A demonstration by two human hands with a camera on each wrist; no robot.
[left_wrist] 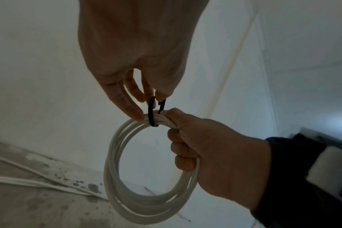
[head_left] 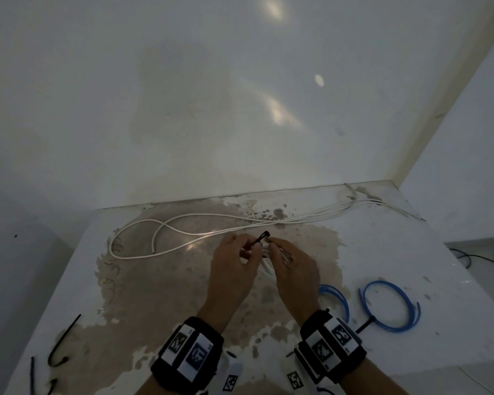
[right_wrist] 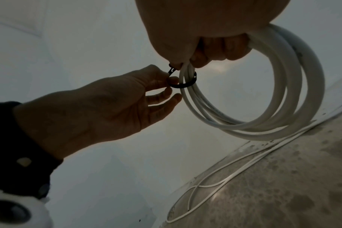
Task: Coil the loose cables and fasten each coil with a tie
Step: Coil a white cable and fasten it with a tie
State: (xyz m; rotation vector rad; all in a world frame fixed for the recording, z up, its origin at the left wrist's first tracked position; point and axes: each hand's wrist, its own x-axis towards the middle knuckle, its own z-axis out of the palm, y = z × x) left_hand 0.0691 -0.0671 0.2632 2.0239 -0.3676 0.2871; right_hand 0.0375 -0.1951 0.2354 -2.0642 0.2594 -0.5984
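I'm mid-fastening: right hand grips the white cable coil, left hand pinches the black tie looped around the coil; next I need its tail threaded and pulled snug.

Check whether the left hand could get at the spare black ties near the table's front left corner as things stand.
Probably not yet. The path to the spare ties looks free, but the left hand pinches the black tie looped round the white coil gripped by the right hand.

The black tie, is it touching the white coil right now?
Touching. The left wrist view shows the black tie looped round the strands of the white coil and lying against them, with no gap where it crosses them; the right wrist view agrees.
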